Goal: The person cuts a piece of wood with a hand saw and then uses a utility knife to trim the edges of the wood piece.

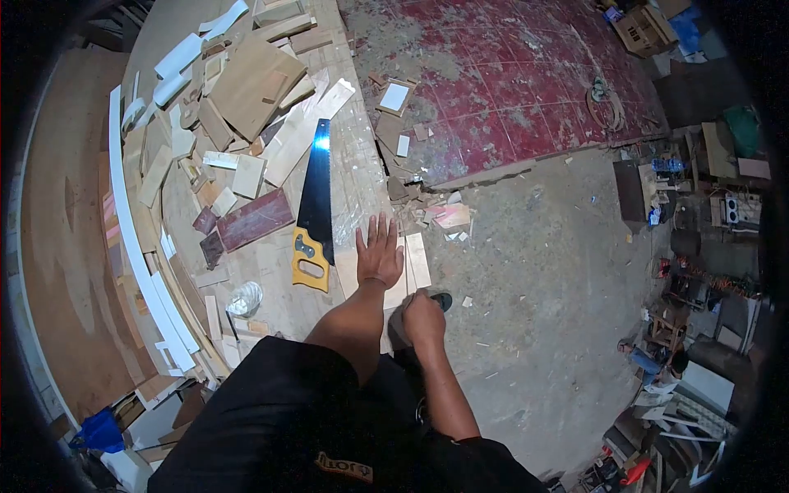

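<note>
– The black shirt [271, 419] is seen nearest the camera; how are the hands placed beyond it?

– The left hand [380, 256] is laid flat, fingers spread, on a pale board [419, 261] at the right edge of the worktop [273, 311]; nothing is gripped by it; the right hand [424, 319] is curled into a fist at the board's near side, and whether anything is held inside cannot be told.

– What could go wrong?

– The board seems to be carried partly past the worktop's right edge; it could be tipped or shifted if the flat palm were eased off; the spread fingers could be nicked if anything sharp were drawn along the dark line [407, 267] beside them; the handsaw [315, 197], lying just left of the board, could be knocked by a swung forearm.

– And what is hidden?

– The fist's inside is turned away; the board's middle is covered by the palm; whether the line is a cut, a seam or a thin blade cannot be made out; the worktop's near edge is masked by the shirt.
</note>
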Motion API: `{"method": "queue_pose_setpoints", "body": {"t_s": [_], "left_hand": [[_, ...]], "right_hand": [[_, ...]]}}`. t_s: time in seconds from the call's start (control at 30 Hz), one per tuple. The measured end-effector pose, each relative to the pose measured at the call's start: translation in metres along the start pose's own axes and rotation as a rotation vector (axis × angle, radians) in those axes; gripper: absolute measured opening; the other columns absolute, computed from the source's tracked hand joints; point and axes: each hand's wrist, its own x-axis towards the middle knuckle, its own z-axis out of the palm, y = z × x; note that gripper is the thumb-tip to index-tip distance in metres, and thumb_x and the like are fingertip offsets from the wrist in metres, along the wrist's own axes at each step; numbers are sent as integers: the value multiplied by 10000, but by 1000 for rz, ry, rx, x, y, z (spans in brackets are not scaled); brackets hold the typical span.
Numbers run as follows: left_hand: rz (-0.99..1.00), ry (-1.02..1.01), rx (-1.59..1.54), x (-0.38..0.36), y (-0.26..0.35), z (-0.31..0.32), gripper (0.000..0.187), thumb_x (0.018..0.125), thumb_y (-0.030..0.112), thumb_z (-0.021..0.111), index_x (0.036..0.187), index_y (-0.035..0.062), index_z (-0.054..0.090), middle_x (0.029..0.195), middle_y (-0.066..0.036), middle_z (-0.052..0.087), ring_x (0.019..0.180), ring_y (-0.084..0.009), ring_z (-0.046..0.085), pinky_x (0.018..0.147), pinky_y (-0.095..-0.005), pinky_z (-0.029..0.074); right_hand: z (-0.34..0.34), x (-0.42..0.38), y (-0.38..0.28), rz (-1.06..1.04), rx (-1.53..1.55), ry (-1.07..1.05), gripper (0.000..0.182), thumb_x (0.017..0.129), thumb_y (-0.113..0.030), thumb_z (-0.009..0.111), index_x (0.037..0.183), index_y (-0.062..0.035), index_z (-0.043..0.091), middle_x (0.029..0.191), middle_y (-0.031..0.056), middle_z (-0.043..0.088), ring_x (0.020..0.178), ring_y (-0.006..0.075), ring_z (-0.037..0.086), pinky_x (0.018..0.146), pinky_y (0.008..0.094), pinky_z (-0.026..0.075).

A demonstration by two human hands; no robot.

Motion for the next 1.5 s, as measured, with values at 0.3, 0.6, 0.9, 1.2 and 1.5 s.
{"method": "queue_pose_setpoints", "body": {"t_s": [0.3, 0.6, 0.9, 1.2, 1.5], "left_hand": [[56, 161, 211, 6, -11, 37, 752, 967, 405, 542, 1599, 87, 289, 1693, -158, 178, 1572, -341, 128, 1236, -614, 94], [29, 172, -80, 2, -7, 35, 742, 966, 407, 554, 1591, 88, 314, 1693, -155, 179, 1567, -344, 138, 1235, -609, 103], [71, 110, -182, -3, -10, -6, 723, 964, 354, 566, 1574, 50, 324, 1664, -193, 236, 1550, -373, 174, 1218, -619, 117], [60, 146, -245, -6, -11, -11, 688, 966, 334, 563, 1557, 45, 360, 1653, -203, 250, 1545, -379, 188, 1214, -626, 142], [33, 80, -179, -5, -6, -12, 663, 1002, 386, 482, 1574, 79, 350, 1679, -154, 224, 1559, -348, 164, 1238, -600, 93]], "right_hand": [[-30, 90, -102, -180, 199, 85, 404, 1008, -283, 485, 1175, 85, 498, 980, 388, 670, 964, 546, 661, 879, 610, 508], [41, 144, -155, -576, -283, 128, 370, 936, -269, 622, 1132, 46, 625, 921, 253, 705, 864, 437, 706, 836, 509, 567], [108, 90, -186, -1249, -729, -558, 228, 833, -165, 641, 1015, -71, 741, 1001, 178, 745, 912, 354, 745, 710, 473, 598], [127, 81, -198, -1359, -646, -529, 274, 912, -193, 556, 1025, -48, 759, 1038, 241, 721, 949, 412, 721, 734, 514, 595], [1, -11, -246, -1402, -54, -226, 327, 915, -187, 646, 1216, -71, 589, 969, 268, 598, 835, 387, 692, 723, 460, 587]]}}
